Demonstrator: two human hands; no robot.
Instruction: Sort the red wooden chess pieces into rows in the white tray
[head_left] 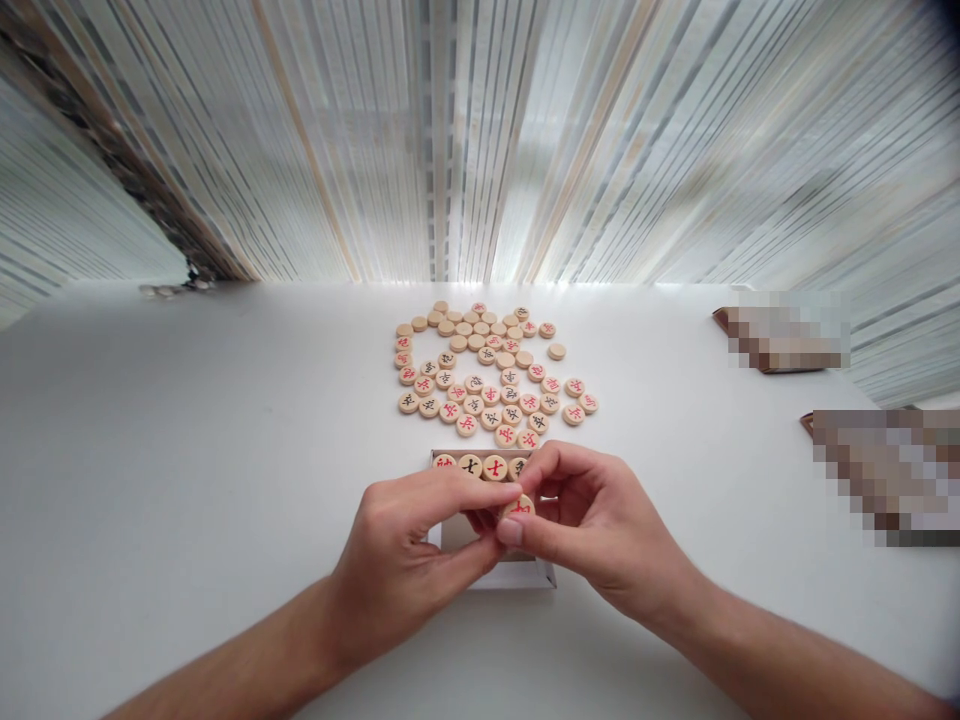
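And it's the right hand (611,520) gripping a red-marked round piece (522,507), thumb across its near edge, right above the open box (548,576)! The left hand (409,535) meets it, index fingertip at the piece's edge; whether it grips too, I can't tell. Just beyond the hands, a row of pieces (470,467) lines the box's far side; farther out, loose pieces (490,396) crowd the worktop (225,450).

Two hands (409,530), one box (525,576), two pixelated objects (795,335) and over fifty discs (495,467) show.
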